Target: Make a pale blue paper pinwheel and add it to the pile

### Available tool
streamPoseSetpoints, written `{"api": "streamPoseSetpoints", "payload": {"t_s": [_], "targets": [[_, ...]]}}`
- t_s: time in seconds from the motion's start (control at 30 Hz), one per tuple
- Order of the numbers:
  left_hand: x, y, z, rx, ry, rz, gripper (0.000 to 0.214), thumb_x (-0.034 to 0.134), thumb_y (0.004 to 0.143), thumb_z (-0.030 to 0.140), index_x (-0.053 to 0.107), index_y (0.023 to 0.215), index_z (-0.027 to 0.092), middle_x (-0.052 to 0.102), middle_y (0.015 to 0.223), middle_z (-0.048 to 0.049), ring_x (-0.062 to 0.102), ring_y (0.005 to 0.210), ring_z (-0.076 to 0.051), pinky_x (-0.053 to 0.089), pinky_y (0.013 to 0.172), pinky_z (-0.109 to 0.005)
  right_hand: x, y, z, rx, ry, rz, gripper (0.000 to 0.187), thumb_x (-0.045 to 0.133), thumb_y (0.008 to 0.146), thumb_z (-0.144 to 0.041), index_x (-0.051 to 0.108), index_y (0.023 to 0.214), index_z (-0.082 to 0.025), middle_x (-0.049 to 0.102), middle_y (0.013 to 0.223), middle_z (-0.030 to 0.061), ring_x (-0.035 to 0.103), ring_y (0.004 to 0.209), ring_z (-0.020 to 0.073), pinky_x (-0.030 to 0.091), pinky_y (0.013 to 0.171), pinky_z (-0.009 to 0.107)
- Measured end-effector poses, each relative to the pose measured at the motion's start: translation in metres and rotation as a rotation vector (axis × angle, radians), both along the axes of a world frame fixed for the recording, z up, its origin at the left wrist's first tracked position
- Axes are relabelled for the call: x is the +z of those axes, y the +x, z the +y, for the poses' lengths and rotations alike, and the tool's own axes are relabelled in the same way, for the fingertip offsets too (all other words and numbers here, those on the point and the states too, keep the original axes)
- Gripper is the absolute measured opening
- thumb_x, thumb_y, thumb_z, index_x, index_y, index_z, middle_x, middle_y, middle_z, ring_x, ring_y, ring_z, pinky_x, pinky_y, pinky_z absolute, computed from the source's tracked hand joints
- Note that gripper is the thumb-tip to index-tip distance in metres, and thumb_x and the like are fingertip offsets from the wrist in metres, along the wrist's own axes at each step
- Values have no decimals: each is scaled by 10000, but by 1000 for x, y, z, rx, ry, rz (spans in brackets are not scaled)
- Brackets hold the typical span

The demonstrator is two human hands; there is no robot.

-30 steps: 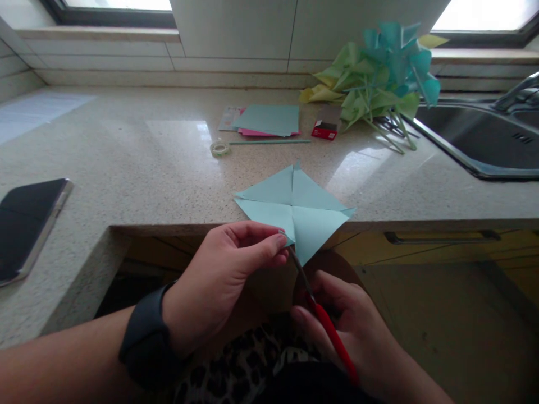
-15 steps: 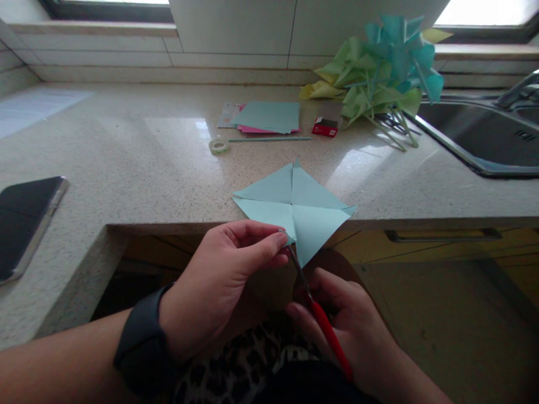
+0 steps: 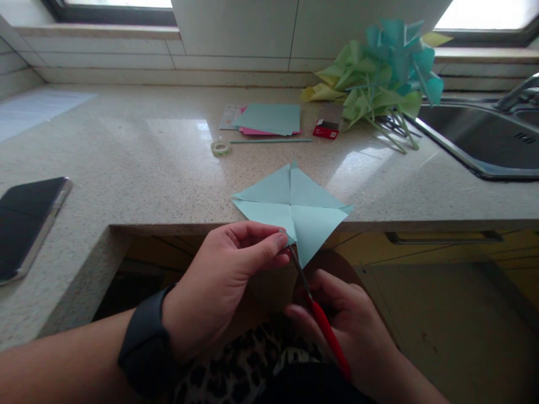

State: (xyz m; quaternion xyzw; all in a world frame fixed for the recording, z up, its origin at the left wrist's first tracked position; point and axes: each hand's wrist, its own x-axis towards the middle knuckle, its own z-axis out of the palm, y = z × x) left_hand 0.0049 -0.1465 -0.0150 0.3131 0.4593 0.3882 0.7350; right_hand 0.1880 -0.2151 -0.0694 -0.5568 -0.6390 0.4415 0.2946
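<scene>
Speckled stone tabletop [image 3: 147, 168] fills the upper view, with a steel sink [image 3: 480, 140] set in at far right. A heap of green and teal paper pinwheels [image 3: 379, 78] lies by the sink; a stack of coloured paper sheets [image 3: 267, 119] sits mid-tabletop. Dark phone [image 3: 25, 224] lies at left edge. Creased light-blue paper square [image 3: 292, 210] overhangs the tabletop's front edge. Left hand [image 3: 223, 280], forearm entering from lower left, pinches the square's lower-left edge between thumb and fingers. Right hand [image 3: 353, 331], palm turned inward, is clenched on the red-handled scissors [image 3: 318, 314], blades angled up and meeting the paper's lower edge. A tape roll [image 3: 219, 147] lies near the sheets.
</scene>
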Motion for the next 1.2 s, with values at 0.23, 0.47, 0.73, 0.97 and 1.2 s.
{"api": "streamPoseSetpoints", "payload": {"t_s": [0.23, 0.47, 0.73, 0.97, 1.2], "targets": [[-3, -3, 5, -15, 80, 92, 98, 831, 795, 254, 782, 848, 188, 773, 856, -6, 698, 756, -91, 537, 764, -191, 6, 10, -1, 11, -54, -5, 355, 699, 863, -497, 534, 759, -200, 520, 627, -34, 406, 548, 109, 320, 485, 236], [-1, -3, 5, -106, 86, 176, 181, 819, 804, 328, 771, 881, 172, 777, 884, -35, 711, 781, -127, 547, 787, -242, 18, 13, 4, 117, -233, 217, 323, 729, 846, -459, 557, 831, -187, 485, 703, -34, 399, 614, 114, 319, 521, 233], [-1, -4, 5, -114, 95, 197, 187, 816, 800, 334, 768, 863, 165, 772, 860, -40, 701, 760, -129, 537, 765, -247, 16, 16, 1, 147, -254, 248, 323, 709, 862, -470, 567, 830, -182, 502, 705, -24, 426, 622, 119, 343, 541, 242], [-1, -5, 5, -131, 98, 203, 199, 826, 788, 355, 768, 864, 180, 768, 842, -26, 688, 758, -123, 518, 746, -235, 15, 17, 4, 143, -249, 219, 347, 740, 838, -482, 571, 808, -181, 527, 696, -24, 437, 618, 124, 334, 538, 250], [0, -6, 4, -126, 120, 244, 209, 818, 789, 369, 770, 866, 180, 760, 811, -37, 677, 750, -142, 504, 756, -259, 19, 16, 5, 136, -241, 179, 373, 727, 837, -520, 588, 801, -176, 556, 709, -7, 457, 634, 136, 357, 553, 258]]}}
